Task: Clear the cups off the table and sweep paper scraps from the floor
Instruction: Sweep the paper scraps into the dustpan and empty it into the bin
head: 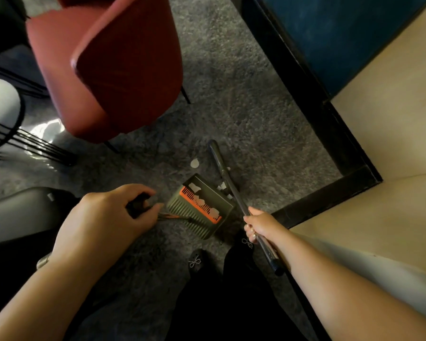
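The left hand curls its fingers around the dark grip of a long-handled dustpan, an olive pan with an orange comb strip, standing on the grey speckled floor. Several pale paper scraps lie along the pan's orange strip; another scrap lies on the floor just beyond the pan, and a few small ones sit beside the broom. The right hand grips the shaft of the broom, which slants across the pan's right side. A red chair stands further off, and black shoes with bows show below.
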{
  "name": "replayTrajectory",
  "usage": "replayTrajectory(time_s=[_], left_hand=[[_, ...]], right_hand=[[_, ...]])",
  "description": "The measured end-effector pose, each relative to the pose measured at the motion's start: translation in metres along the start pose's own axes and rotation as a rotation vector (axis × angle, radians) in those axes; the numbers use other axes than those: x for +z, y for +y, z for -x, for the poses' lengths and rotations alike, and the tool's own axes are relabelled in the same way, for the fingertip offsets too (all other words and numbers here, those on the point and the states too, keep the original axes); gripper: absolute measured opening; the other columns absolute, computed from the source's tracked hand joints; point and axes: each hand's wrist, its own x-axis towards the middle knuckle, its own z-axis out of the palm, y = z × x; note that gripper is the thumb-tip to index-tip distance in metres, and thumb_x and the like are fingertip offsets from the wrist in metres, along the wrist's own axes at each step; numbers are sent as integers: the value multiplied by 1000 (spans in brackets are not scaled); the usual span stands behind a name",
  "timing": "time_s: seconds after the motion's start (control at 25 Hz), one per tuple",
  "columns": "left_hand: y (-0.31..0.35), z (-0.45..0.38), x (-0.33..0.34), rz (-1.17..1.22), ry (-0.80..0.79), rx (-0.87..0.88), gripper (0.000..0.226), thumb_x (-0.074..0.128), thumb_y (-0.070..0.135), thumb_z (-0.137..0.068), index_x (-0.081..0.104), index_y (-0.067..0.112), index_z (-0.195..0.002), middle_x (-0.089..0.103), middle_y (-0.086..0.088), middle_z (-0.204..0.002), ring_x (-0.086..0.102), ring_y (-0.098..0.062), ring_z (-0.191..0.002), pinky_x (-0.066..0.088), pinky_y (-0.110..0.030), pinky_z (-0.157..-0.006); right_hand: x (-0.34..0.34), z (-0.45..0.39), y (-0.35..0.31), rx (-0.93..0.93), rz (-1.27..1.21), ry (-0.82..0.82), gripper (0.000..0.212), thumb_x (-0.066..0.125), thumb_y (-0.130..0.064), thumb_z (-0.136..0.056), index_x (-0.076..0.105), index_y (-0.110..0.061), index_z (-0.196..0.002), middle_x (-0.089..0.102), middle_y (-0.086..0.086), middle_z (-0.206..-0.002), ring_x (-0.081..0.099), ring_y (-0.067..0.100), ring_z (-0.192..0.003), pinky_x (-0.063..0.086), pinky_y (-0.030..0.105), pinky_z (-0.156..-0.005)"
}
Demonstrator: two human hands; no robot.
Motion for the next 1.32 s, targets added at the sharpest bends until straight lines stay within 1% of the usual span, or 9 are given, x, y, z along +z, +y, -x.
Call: replayTrajectory(time_s=[0.16,0.28,0.4,0.56,0.72,0.88,1.0,1.2,1.32], left_hand=[[-29,10,-5,23,40,-84,29,69,54,-69,70,42,-95,68,15,-73,66,-13,-70,57,-36,-67],[-52,11,-1,44,61,-160,30,71,54,-70,70,41,-96,69,12,-74,66,-14,-70,57,-35,-67],[-66,8,8,48,66,-215,30,72,54,-71,70,41,-98,70,9,-77,66,-16,-72,56,-33,-66],[-73,5,17,29,83,-218,30,69,57,-71,69,42,-97,69,8,-75,66,-18,-69,56,-33,-64],[-83,6,21,76,100,-248,34,67,59,-69,68,43,-99,70,12,-76,67,-16,-71,57,-36,-65],[-88,6,26,101,112,-269,32,69,56,-70,70,41,-98,71,9,-77,68,-17,-74,58,-39,-69],[-86,3,28,81,87,-284,31,71,54,-71,70,41,-99,70,10,-76,67,-17,-74,57,-37,-69],[-78,-1,32,52,51,-254,30,70,53,-73,70,40,-99,69,11,-75,66,-17,-70,57,-35,-64],[-76,-3,34,35,39,-255,31,69,56,-72,69,41,-99,69,12,-74,66,-16,-68,56,-34,-62]], right_hand=[[20,0,-7,-36,133,9,63,39,-7,-101,9,-28,-153,36,4,-60,33,7,-34,29,16,-34],[22,7,-13,-75,224,45,60,39,-8,-101,13,-26,-153,38,5,-62,33,6,-32,30,17,-34],[24,10,-27,-115,334,78,60,41,-8,-100,17,-26,-152,42,5,-64,35,7,-36,31,19,-35],[31,-4,-62,-191,591,119,60,42,-7,-99,19,-25,-152,47,7,-68,38,12,-47,35,23,-39],[35,-22,-86,-205,813,101,61,46,-9,-98,21,-25,-151,52,9,-73,44,14,-53,39,26,-44],[37,-27,-78,-164,868,52,60,48,-11,-98,24,-28,-150,50,4,-75,43,12,-54,39,24,-43],[26,-15,-58,-139,960,43,60,49,-13,-97,25,-30,-150,53,1,-76,45,12,-54,40,23,-43],[-4,15,-45,-107,942,30,61,50,-16,-98,23,-30,-150,54,4,-70,45,12,-51,40,25,-46],[-16,28,-48,-123,916,35,62,49,-16,-98,20,-32,-151,54,4,-71,44,11,-49,40,24,-43]])
